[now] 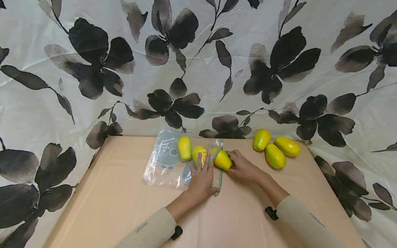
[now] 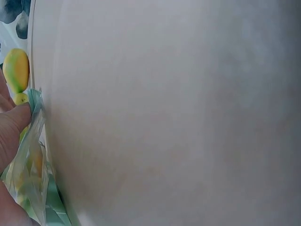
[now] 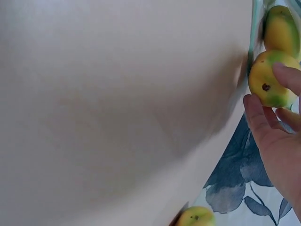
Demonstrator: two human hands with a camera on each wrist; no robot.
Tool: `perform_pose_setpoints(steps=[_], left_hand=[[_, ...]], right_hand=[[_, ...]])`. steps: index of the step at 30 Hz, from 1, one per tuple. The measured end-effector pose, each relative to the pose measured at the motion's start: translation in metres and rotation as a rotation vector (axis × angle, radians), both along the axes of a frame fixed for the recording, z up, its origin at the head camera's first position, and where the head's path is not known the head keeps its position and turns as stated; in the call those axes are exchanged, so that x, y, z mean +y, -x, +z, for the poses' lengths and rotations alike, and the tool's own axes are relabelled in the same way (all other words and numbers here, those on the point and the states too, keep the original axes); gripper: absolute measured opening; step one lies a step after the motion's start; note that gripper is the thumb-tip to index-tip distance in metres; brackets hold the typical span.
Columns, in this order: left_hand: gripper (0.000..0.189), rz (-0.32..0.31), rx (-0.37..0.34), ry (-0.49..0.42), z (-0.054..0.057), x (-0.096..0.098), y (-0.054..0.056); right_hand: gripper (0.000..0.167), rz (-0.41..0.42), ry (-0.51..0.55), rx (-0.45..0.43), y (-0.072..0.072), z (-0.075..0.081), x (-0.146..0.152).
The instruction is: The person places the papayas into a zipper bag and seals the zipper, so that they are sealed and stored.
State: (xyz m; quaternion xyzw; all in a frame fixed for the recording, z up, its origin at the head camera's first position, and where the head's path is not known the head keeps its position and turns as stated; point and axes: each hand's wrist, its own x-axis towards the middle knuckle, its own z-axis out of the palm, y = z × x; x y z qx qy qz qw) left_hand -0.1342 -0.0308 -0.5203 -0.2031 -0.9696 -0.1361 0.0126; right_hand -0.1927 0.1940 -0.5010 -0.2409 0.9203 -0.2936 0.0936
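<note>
At the mouth of the bag [image 1: 150, 175], the right hand [image 1: 242, 168], partly hidden, grips a mango [image 1: 222, 159]. On the bag, the left hand [image 1: 201, 179], fingers straight, partly covers an inner mango [image 1: 197, 151]. Under the bag is a beige table [image 1: 102, 206], behind it floral cloth [image 1: 214, 79]. The gripped mango's long axis slants, one end into the bag.

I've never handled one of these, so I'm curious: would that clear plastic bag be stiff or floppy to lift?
The clear plastic bag is probably floppy, since its film looks thin and wrinkled. With mangoes showing through it, it would likely sag under them. Its glossy surface suggests it might be slippery.
</note>
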Motion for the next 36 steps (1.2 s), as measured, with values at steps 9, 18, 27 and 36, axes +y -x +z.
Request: perform_pose_setpoints(steps=[9, 18, 27, 36], left_hand=[[0.125, -0.004, -0.005, 0.019, 0.002, 0.003, 0.000], [0.128, -0.010, -0.015, 0.001, -0.001, 0.002, 0.001], [0.126, -0.011, -0.005, -0.010, -0.004, 0.001, 0.001], [0.125, -0.008, 0.007, 0.012, -0.006, 0.001, 0.001]], right_hand=[[0.054, -0.062, 0.089, -0.018, 0.004, 0.002, -0.012], [0.044, -0.092, 0.078, 0.002, 0.009, 0.000, -0.022], [0.035, -0.062, 0.084, 0.051, 0.011, 0.000, -0.024], [0.045, -0.061, 0.098, 0.000, 0.014, -0.004, -0.028]])
